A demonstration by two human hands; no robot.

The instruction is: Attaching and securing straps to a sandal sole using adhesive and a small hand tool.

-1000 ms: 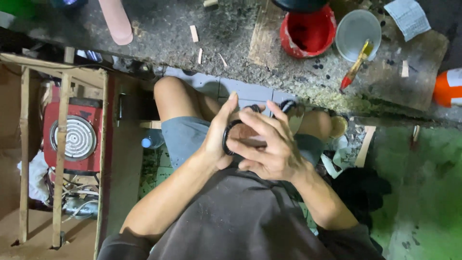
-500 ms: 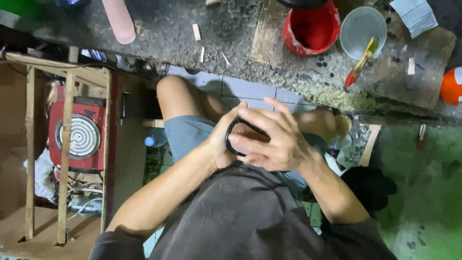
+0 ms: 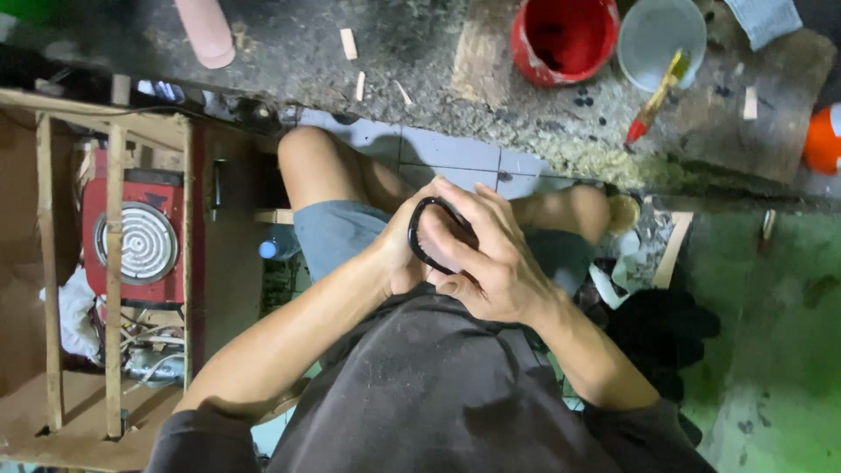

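Head view: the person sits with bare knees apart over a tiled floor, and both hands meet just above the lap. The left hand (image 3: 399, 254) cups a black ring (image 3: 422, 241) from the left, its fingers curled behind the ring and mostly hidden, so how tightly they close cannot be told exactly, though the palm is against the ring's outer edge. The right hand (image 3: 491, 258) lies over the ring from the right, fingers spread narrow and bent down across it, fingertips touching its upper rim; only the left arc of the ring shows between the two hands. The ring sits over the blue shorts (image 3: 337, 235), between the knees. Ahead, on the rough bench (image 3: 289, 52), stand a red bucket (image 3: 563, 39) and, just beside it, a clear cup (image 3: 653, 26) with a brush (image 3: 655, 96) leaning on its rim. Small wood chips (image 3: 349, 44) lie scattered on the bench, and a pink rounded piece (image 3: 206, 33) lies at its far left. To the person's left, a red hotplate (image 3: 131, 241) with a coil sits inside a wooden frame (image 3: 114, 280). An orange object (image 3: 823, 140) shows at the right edge.
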